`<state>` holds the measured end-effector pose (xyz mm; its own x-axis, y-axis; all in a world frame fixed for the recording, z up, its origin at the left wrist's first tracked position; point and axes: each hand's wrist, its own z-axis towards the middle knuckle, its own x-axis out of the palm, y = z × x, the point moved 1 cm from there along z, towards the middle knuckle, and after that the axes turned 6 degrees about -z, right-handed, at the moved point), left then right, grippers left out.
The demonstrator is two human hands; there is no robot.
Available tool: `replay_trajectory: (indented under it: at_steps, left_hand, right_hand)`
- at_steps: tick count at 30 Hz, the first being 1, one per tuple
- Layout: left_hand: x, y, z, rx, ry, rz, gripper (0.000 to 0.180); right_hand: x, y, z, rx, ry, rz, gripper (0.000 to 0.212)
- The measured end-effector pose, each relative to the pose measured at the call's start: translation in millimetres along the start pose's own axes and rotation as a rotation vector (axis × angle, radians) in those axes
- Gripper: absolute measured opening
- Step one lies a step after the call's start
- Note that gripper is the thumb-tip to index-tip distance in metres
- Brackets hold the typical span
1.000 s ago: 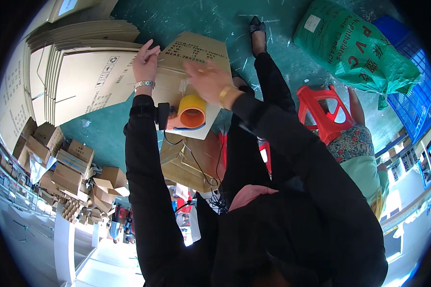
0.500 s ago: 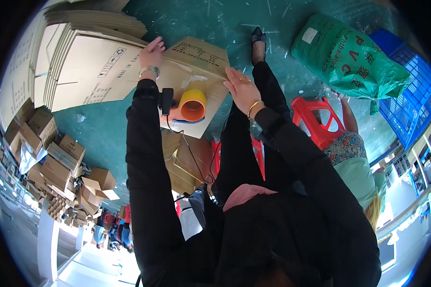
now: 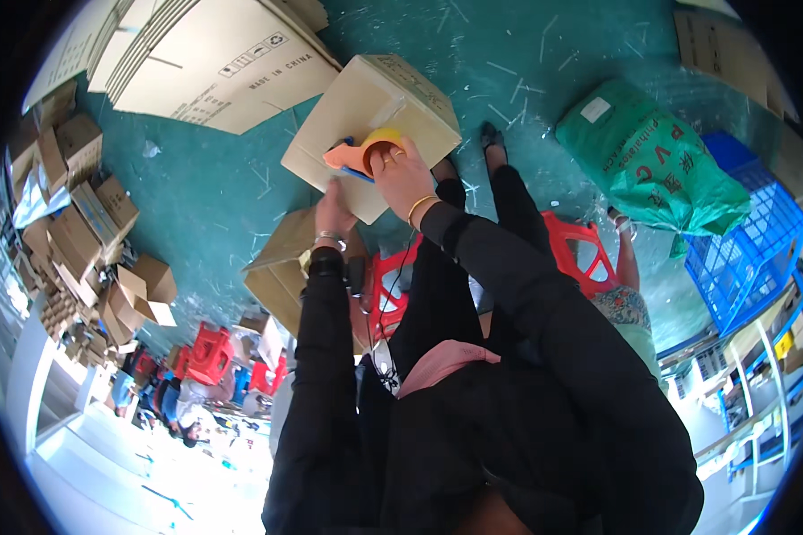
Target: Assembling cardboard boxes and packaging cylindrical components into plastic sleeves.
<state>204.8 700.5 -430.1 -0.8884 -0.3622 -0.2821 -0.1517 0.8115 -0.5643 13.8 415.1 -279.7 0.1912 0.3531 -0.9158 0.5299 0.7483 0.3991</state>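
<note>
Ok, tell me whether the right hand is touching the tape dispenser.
Touching: the head view shows the right hand on the tape dispenser, its fingers curled into the open middle of the yellow roll.

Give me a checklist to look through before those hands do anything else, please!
1. Right hand at the orange tape dispenser: ok, its fingers are over the opening of the yellow tape roll.
2. Right hand's grip is firm: cannot tell, the hand hides it.
3. Left hand close to the cardboard box: ok, it is at the near edge.
4. Upper side of the box free of things: not ok, the dispenser is over it.
5. Green sack away from the box: ok, it lies apart, off to the right.
</note>
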Motion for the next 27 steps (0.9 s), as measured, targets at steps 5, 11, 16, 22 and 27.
replay_trajectory:
  at_steps: [5,11,16,22,27]
  left_hand:
    - [190,-121,-19,-0.278,-0.231,-0.682,0.073]
    - [163,-60,1,-0.253,-0.417,-0.325,0.081]
    - [209,-151,-34,0.014,-0.655,-0.01,0.066]
    - [133,-241,-105,0.172,0.253,-1.057,0.036]
    - [116,-203,-101,-0.087,0.373,-1.068,0.026]
  right_hand:
    - [-7,-84,-36,-0.048,0.194,-0.032,0.029]
    - [-99,-82,-32,-0.125,0.024,0.305,0.027]
    - [-117,-141,-76,-0.076,0.211,0.429,0.03]
    - [-121,-102,-80,-0.144,0.31,0.62,0.032]
    - [-103,-76,-91,-0.078,0.418,0.653,0.033]
